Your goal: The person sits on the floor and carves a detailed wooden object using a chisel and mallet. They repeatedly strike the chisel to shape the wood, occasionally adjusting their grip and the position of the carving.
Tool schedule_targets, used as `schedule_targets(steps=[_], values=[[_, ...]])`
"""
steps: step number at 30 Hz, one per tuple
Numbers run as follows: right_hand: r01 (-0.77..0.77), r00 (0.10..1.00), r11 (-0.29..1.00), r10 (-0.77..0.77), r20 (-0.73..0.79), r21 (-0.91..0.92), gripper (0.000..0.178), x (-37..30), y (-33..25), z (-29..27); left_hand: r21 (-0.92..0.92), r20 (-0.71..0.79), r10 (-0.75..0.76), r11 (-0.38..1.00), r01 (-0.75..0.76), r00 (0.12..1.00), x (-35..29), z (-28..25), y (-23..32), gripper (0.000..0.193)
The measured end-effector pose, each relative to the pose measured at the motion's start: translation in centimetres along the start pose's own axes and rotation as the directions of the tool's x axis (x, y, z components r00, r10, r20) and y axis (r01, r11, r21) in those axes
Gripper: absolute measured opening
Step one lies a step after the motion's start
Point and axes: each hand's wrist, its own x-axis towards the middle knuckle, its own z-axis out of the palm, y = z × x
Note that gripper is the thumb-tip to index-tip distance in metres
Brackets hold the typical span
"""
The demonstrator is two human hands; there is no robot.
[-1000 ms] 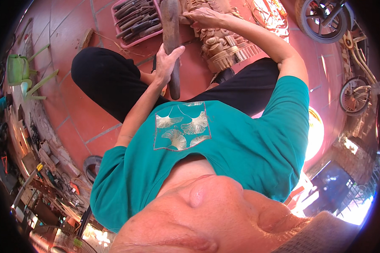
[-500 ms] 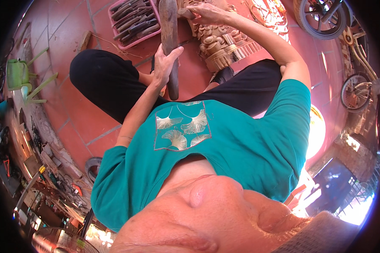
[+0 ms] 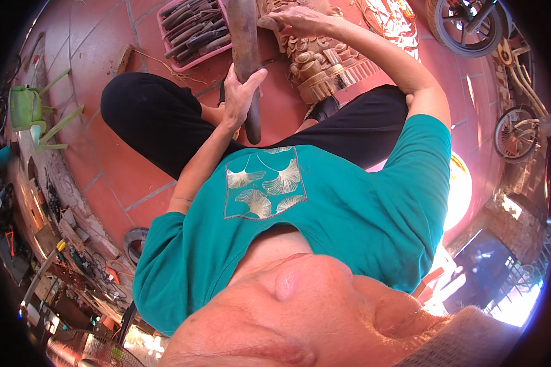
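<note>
My left hand (image 3: 242,95) is wrapped round the narrow end of a dark wooden club-shaped mallet (image 3: 243,43), whose wider end runs up past the top edge of the view. Across from it, my right hand (image 3: 297,21) closes on a short wooden tool handle (image 3: 267,22) that points toward the mallet. The rest of that tool is hidden by the fingers. Beneath my right forearm lies a carved block of light brown wood (image 3: 333,67) with scrolls and a ridged border, close to my right foot.
A pink basket (image 3: 172,59) of several wooden-handled tools stands beyond my left knee. A small wood piece (image 3: 123,58) lies on the red tiled floor (image 3: 113,177). Far left is a green stool (image 3: 26,107); on the right are a motorbike wheel (image 3: 465,30) and a bicycle wheel (image 3: 515,133).
The mallet has shifted slightly, its wide end now higher and a little to the left. My right hand stays almost in place, and the carved block has not moved.
</note>
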Motion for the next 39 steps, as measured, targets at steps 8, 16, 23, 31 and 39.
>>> schedule_targets(steps=[8,16,23,31,39], values=[[0.019,1.0,0.999,-0.019,0.021,-0.034,0.057,0.0,-0.3,0.4,0.093,0.054,-0.053,0.995,0.048,0.997,0.5,-0.8,-0.7,0.027],[-0.012,0.997,0.998,0.018,0.08,-0.069,0.068,0.3,-1.4,-0.5,0.022,-0.008,0.039,0.999,-0.039,0.999,0.2,-0.1,-0.6,0.03],[-0.019,1.0,1.0,0.019,0.01,-0.022,0.064,-0.3,0.1,0.1,0.009,0.058,-0.021,1.0,0.021,0.998,0.5,-0.5,-0.8,0.029],[-0.018,0.996,0.998,0.022,-0.085,0.053,0.032,-1.8,-0.5,-1.1,0.008,0.068,-0.01,1.0,0.009,0.998,0.3,-0.3,-0.3,0.029],[-0.034,0.984,0.999,0.041,-0.175,0.042,0.035,-3.3,-0.2,0.6,-0.002,0.064,0.003,1.0,-0.003,0.998,0.4,-0.3,-0.3,0.03]])
